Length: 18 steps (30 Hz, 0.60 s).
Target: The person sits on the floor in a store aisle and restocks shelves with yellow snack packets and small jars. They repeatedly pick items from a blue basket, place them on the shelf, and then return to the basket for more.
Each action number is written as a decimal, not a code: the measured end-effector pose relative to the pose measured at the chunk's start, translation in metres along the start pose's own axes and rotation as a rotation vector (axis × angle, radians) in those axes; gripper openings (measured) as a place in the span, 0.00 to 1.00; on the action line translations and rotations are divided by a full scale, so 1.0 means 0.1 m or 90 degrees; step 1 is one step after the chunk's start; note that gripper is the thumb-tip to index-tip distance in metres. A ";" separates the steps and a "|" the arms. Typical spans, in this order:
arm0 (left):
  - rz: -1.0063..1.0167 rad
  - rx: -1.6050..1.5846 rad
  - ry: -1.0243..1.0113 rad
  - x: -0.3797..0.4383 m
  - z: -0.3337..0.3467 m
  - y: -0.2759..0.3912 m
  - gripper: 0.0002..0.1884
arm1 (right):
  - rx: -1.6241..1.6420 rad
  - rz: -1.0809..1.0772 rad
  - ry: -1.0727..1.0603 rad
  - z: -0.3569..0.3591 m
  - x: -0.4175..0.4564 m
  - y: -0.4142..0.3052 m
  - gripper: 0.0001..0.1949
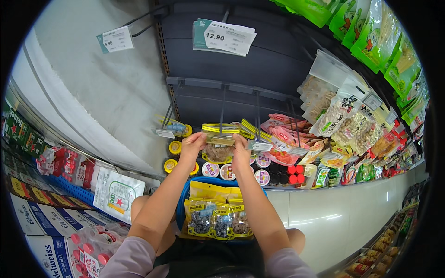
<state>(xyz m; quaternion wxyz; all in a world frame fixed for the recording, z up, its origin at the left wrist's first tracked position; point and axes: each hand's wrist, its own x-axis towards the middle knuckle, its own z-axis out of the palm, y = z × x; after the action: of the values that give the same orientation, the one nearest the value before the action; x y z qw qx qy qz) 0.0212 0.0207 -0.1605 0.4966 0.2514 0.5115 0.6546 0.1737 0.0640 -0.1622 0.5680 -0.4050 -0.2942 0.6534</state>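
Both arms reach forward to a metal display hook that bears yellow-edged snack bags. My left hand pinches the left end of the clear price-tag holder or bag top in front of that hook; which of them it grips cannot be told. My right hand has its fingers at the right end of the same strip, beside another price tag. Below my forearms a blue basket stands between my knees, with yellow-trimmed bags of dark dried snacks in it.
Round-lidded tubs line the low shelf. Pink snack bags and clear bags of dried food hang at right. Bare hooks and price tags jut out above. Beer cartons and red-capped bottles stand at left. Floor tiles show at right.
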 end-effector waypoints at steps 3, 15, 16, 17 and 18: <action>-0.006 -0.019 0.004 -0.02 0.02 0.00 0.10 | -0.020 -0.021 0.020 -0.06 0.06 0.07 0.10; 0.032 0.075 0.057 0.39 0.16 -0.01 0.12 | -0.186 -0.046 0.046 0.11 0.56 0.10 0.12; 0.035 0.088 0.055 0.41 0.13 -0.05 0.13 | -0.209 -0.072 0.026 0.07 0.58 0.16 0.12; 0.037 0.100 0.052 0.41 0.10 -0.10 0.15 | -0.232 -0.099 0.006 0.02 0.59 0.21 0.12; 0.036 0.132 0.081 0.36 0.07 -0.17 0.17 | -0.265 -0.104 -0.030 -0.03 0.54 0.23 0.13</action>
<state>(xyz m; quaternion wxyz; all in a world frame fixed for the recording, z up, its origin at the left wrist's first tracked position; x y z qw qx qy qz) 0.0201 0.0561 -0.1806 0.4161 0.2738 0.5994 0.6266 0.1635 0.1124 -0.1935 0.5160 -0.4728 -0.4677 0.5399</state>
